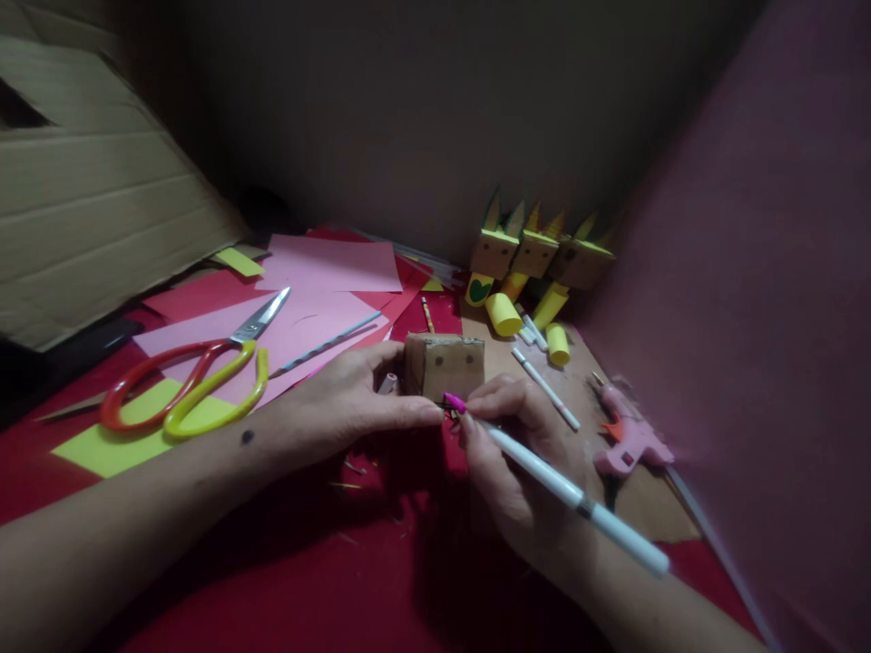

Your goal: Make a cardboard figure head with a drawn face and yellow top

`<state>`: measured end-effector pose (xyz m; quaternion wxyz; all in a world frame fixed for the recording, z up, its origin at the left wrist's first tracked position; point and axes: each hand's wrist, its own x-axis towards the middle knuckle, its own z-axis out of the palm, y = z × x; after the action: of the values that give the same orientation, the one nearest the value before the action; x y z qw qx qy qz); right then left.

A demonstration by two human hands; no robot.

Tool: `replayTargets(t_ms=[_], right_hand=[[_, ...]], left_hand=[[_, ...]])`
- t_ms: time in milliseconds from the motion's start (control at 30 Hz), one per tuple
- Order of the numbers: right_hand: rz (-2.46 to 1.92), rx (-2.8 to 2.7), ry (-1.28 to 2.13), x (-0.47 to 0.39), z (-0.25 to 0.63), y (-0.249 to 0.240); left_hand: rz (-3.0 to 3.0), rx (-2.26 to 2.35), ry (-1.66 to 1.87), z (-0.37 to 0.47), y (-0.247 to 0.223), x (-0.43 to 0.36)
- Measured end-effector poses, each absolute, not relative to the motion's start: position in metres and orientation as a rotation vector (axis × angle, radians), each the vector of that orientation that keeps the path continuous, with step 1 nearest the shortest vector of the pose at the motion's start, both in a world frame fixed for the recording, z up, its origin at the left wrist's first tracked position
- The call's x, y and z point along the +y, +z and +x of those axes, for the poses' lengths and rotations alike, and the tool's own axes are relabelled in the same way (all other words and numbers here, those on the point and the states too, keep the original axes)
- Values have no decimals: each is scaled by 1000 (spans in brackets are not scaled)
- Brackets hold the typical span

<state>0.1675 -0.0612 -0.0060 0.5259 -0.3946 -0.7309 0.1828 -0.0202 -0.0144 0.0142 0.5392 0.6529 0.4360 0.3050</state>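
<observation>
My left hand (347, 390) is closed around a small brown cardboard box (453, 358), its thumb along the lower front edge. Two dark dots, like eyes, mark the front face of the box. In my right hand (521, 440) is a slim white felt-tip pen (544, 467) with a bright pink tip end, pinched between thumb and fingers. The pink end is at the lower edge of the box, beside my left thumb; whether it touches the cardboard I cannot tell. A small whitish tube end (387, 384) shows next to my left fingers.
Scissors (204, 381) with red and yellow handles lie left on pink paper (333, 263). Several cardboard-headed figures (495, 252) with pointed ears stand at the back, near yellow paper rolls (504, 315). A pink glue gun (632, 431) and a white pen (546, 390) lie right.
</observation>
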Motion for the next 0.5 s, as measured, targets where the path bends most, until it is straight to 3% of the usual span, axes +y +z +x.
replayTargets(t_ms=[500], right_hand=[[-878,-1698,446,-61,165,-7]], left_hand=[[1481,991,716,-21,16,-14]])
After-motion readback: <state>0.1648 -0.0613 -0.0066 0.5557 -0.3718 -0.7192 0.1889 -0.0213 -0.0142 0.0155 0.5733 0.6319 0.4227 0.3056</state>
